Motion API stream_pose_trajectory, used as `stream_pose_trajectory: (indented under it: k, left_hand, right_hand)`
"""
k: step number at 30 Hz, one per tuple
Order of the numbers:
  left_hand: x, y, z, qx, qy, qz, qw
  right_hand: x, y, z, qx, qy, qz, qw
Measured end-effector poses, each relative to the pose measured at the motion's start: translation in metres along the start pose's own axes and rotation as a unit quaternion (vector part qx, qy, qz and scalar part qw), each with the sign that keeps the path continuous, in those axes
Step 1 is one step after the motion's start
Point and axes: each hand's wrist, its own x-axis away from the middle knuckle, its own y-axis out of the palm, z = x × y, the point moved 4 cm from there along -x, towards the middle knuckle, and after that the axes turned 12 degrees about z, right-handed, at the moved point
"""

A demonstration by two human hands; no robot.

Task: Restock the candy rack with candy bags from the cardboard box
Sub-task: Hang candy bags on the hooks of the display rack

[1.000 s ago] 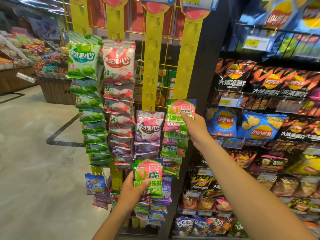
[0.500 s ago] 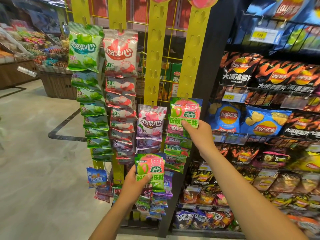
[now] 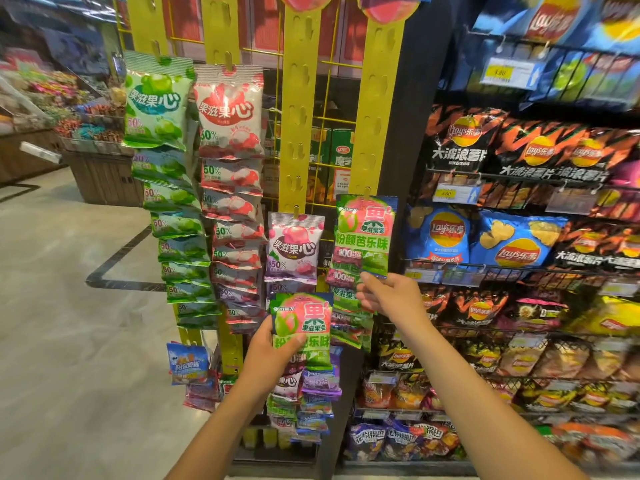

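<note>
The candy rack has yellow hanging strips (image 3: 300,126) loaded with columns of candy bags. A green-and-pink candy bag (image 3: 365,233) hangs from a hook on the rightmost strip (image 3: 376,109). My right hand (image 3: 389,296) is just below it, its fingertips pinching the bag's bottom right corner. Lower and to the left, my left hand (image 3: 268,355) grips a second bag of the same kind (image 3: 303,322) by its lower left part, in front of the rack. The cardboard box is not in view.
Green bags (image 3: 157,105) and white-and-red bags (image 3: 228,112) fill the two left strips. A purple-and-white bag (image 3: 294,247) tops the third. Wire shelves of crisp bags (image 3: 512,244) stand at the right. Open floor (image 3: 69,306) lies to the left, with a wooden display (image 3: 104,178) beyond.
My right hand raised the bag up the rightmost strip to a hook, then slid down to the bag's bottom corner. My left hand stays in front of the rack with its bag.
</note>
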Motion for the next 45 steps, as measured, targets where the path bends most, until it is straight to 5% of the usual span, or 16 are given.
stream_pose_trajectory:
  k: [17, 30, 39, 45]
  left_hand:
    - [-0.054, 0.064, 0.13, 0.012, 0.106, -0.071, 0.992]
    - [-0.082, 0.109, 0.235, 0.039, 0.093, -0.102, 0.99]
    - [-0.086, 0.116, 0.209, 0.021, 0.034, -0.119, 0.992]
    - [-0.084, 0.111, 0.199, -0.03, 0.105, -0.085, 0.99]
  right_hand:
    - [0.001, -0.008, -0.05, -0.002, -0.065, -0.03, 0.997]
    - [-0.044, -0.023, -0.141, -0.03, -0.151, 0.034, 0.987]
    - [-0.048, -0.023, -0.113, -0.032, -0.119, 0.063, 0.99]
    - [-0.049, -0.022, -0.093, -0.027, -0.114, 0.073, 0.99]
